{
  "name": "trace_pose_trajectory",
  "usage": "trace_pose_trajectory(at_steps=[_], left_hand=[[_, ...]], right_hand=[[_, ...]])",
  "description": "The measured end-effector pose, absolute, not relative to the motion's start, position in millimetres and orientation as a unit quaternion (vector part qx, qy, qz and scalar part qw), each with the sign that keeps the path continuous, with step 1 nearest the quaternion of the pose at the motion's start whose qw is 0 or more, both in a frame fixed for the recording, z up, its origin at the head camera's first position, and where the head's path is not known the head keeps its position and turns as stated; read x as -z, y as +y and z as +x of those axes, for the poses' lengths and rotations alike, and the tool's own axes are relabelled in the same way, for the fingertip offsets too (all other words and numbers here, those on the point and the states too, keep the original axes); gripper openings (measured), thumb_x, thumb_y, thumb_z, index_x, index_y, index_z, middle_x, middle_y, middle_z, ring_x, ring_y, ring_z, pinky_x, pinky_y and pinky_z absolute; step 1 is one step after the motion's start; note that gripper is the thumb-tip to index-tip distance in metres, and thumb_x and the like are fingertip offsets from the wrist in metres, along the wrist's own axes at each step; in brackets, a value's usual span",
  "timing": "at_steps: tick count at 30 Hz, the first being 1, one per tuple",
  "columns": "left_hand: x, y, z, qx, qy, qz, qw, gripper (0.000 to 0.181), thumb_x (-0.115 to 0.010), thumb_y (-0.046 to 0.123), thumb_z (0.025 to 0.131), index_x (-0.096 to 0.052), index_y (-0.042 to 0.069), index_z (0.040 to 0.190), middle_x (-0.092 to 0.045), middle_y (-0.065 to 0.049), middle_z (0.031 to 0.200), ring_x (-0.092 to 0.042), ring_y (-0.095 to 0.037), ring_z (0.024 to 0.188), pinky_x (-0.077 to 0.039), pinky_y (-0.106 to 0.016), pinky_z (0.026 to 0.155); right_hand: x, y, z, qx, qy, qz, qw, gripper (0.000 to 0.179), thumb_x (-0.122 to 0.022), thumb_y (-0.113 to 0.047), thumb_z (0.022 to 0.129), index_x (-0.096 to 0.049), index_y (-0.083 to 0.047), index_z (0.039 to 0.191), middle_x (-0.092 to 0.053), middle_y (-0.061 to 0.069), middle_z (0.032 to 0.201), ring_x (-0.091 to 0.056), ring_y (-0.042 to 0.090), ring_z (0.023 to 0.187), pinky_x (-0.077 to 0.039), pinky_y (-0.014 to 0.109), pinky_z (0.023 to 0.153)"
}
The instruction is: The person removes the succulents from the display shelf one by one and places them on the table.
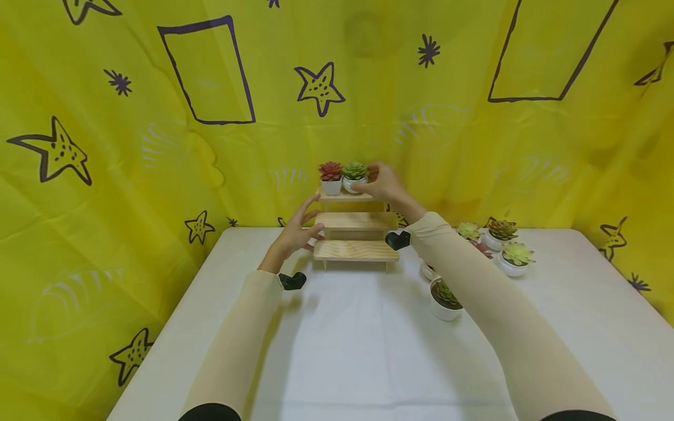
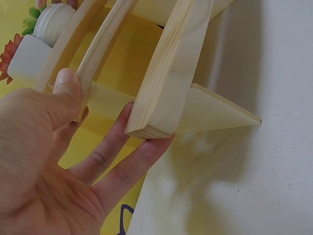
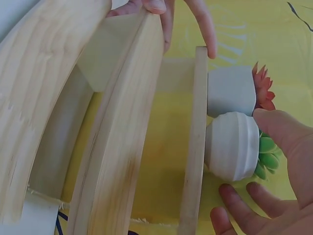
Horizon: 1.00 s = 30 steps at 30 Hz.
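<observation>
A three-tier wooden stand (image 1: pixel 357 250) stands at the back of the table. My left hand (image 1: pixel 296 234) grips its left side; in the left wrist view the thumb presses the middle shelf and fingers curl at the bottom shelf's end (image 2: pixel 154 125). On the top shelf sit a red succulent in a square white pot (image 1: pixel 332 180) and a green succulent in a round ribbed white pot (image 1: pixel 355 176), side by side. My right hand (image 1: pixel 388 184) is around the green succulent, its thumb at the pot's rim and its other fingers (image 3: pixel 237 205) spread just beside the pot.
Several more potted succulents stand on the right of the white table (image 1: pixel 337 362), partly behind my right sleeve (image 1: pixel 474 280). One white pot (image 1: pixel 445 307) is nearest to me. A yellow curtain (image 1: pixel 368 134) with drawn stars hangs right behind the stand.
</observation>
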State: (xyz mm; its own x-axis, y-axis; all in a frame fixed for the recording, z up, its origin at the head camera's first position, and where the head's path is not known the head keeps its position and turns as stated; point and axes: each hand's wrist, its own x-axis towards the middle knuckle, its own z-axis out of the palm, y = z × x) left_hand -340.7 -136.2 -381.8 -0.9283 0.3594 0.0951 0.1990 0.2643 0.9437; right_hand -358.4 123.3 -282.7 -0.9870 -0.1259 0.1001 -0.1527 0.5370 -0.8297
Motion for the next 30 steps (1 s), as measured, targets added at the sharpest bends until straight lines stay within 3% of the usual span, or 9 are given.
trace_pose_trajectory(at_steps=[6, 9, 13, 22, 30], left_hand=[[381.6, -135.2, -340.3, -0.58, 0.793, 0.173, 0.069, 0.076, -0.06, 0.009, 0.105, -0.024, 0.046, 0.161, -0.034, -0.015, 0.164, -0.072, -0.038, 0.094, -0.062, -0.047, 0.061], [381.8, -135.0, -340.4, -0.58, 0.793, 0.172, 0.069, 0.077, -0.06, 0.008, 0.105, -0.023, 0.046, 0.161, -0.035, -0.015, 0.163, -0.072, -0.039, 0.094, -0.062, -0.047, 0.061], [381.4, -134.5, -340.0, -0.581, 0.794, 0.166, 0.071, 0.077, -0.06, 0.009, 0.104, -0.024, 0.047, 0.16, -0.035, -0.015, 0.163, -0.072, -0.039, 0.095, -0.062, -0.049, 0.063], [381.2, -134.0, -340.1, -0.58, 0.796, 0.158, 0.073, 0.077, -0.06, 0.01, 0.104, -0.024, 0.049, 0.16, -0.034, -0.014, 0.164, -0.07, -0.044, 0.099, -0.062, -0.053, 0.067], [380.6, -132.8, -340.3, -0.576, 0.801, 0.144, 0.072, 0.077, -0.061, 0.012, 0.104, -0.025, 0.051, 0.159, -0.033, -0.014, 0.165, -0.072, -0.038, 0.096, -0.062, -0.053, 0.068]], right_hand=[[285.5, 118.0, -362.3, -0.464, -0.884, 0.058, 0.021, 0.077, -0.08, -0.035, 0.091, -0.044, 0.001, 0.149, -0.054, 0.02, 0.14, -0.052, 0.035, 0.127, -0.045, 0.049, 0.107], [285.9, 116.3, -361.7, -0.447, -0.892, 0.053, 0.03, 0.076, -0.08, -0.037, 0.09, -0.046, 0.0, 0.147, -0.056, 0.018, 0.137, -0.052, 0.035, 0.126, -0.027, 0.062, 0.117], [285.8, 114.7, -360.5, -0.429, -0.901, 0.048, 0.038, 0.072, -0.079, -0.04, 0.09, -0.05, -0.001, 0.144, -0.059, 0.016, 0.134, -0.052, 0.036, 0.127, -0.006, 0.074, 0.116], [286.9, 110.8, -361.7, -0.42, -0.906, 0.031, 0.043, 0.071, -0.079, -0.041, 0.089, -0.051, -0.004, 0.141, -0.061, 0.015, 0.132, -0.052, 0.036, 0.127, -0.012, 0.07, 0.116], [289.5, 109.8, -363.9, -0.412, -0.91, 0.024, 0.05, 0.072, -0.079, -0.042, 0.089, -0.05, -0.005, 0.143, -0.062, 0.015, 0.129, -0.052, 0.035, 0.124, -0.016, 0.067, 0.114]])
